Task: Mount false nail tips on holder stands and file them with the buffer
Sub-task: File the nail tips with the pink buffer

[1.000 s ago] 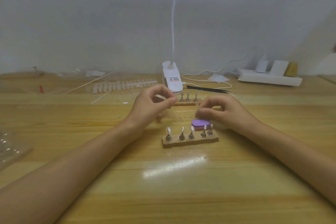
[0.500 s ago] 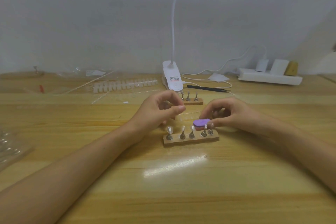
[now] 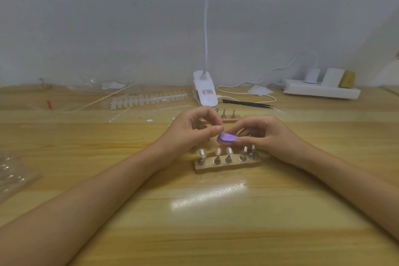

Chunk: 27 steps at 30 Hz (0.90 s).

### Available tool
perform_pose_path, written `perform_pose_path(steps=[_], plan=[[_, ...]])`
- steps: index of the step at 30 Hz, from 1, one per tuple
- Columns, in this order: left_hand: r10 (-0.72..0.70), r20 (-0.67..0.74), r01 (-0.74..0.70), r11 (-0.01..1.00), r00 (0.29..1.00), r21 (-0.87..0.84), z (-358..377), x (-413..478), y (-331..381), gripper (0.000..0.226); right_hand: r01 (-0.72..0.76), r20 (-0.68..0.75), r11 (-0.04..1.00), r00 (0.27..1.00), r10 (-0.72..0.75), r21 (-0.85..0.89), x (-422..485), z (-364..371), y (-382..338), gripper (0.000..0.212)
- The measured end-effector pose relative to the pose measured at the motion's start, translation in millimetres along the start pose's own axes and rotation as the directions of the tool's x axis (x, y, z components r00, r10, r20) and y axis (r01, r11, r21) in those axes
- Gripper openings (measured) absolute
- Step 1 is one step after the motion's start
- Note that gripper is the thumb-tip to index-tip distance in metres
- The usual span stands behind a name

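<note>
Pale wooden surface [image 3: 129, 211] runs back to a white wall. The right hand [image 3: 267, 134] pinches a purple oval buffer [image 3: 226, 138] between thumb and fingers, just past a near wooden base [image 3: 226, 166] carrying five metal stands topped with clear nail tips [image 3: 228, 150]. The left hand [image 3: 187, 131] meets the buffer with its fingers curled and thumb against forefinger; what they hold cannot be told. Behind lie a second wooden base [image 3: 231, 119], a white clip lamp [image 3: 205, 93] and black tweezers [image 3: 248, 103].

Bare left hand [image 3: 185, 131], bare right hand [image 3: 265, 134]; forearms [image 3: 97, 196] bare to frame edge; fingernails [image 3: 220, 128] short, rounded.
</note>
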<state>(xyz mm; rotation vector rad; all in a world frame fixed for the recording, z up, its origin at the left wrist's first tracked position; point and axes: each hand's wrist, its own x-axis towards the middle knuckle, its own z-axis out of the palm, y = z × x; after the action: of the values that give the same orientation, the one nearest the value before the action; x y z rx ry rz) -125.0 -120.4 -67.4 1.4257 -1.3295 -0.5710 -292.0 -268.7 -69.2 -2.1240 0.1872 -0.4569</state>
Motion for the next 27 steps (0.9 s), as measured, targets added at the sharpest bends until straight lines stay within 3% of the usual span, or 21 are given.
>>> perform_pose_path(steps=[10,16,20,27], plan=[[0.003,0.105,-0.011,0.997,0.994,0.072,-1,-3,-4,0.008,-0.139,-0.018,0.963,0.989,0.147,0.23,0,0,-2,0.024],[-0.041,0.181,0.032,0.998,0.983,0.052,-3,-3,-5,0.007,-0.077,-0.18,0.986,0.978,0.104,0.151,-2,4,-1,0.02],[-0.047,0.295,0.047,0.999,0.954,0.005,-5,0,-6,0.008,-0.047,-0.12,0.996,0.991,0.056,0.08,-3,5,-2,0.018],[-0.063,0.376,0.056,0.998,0.924,0.031,-11,0,-6,0.005,-0.158,0.132,0.98,0.981,0.142,0.118,-5,-16,-1,0.015]])
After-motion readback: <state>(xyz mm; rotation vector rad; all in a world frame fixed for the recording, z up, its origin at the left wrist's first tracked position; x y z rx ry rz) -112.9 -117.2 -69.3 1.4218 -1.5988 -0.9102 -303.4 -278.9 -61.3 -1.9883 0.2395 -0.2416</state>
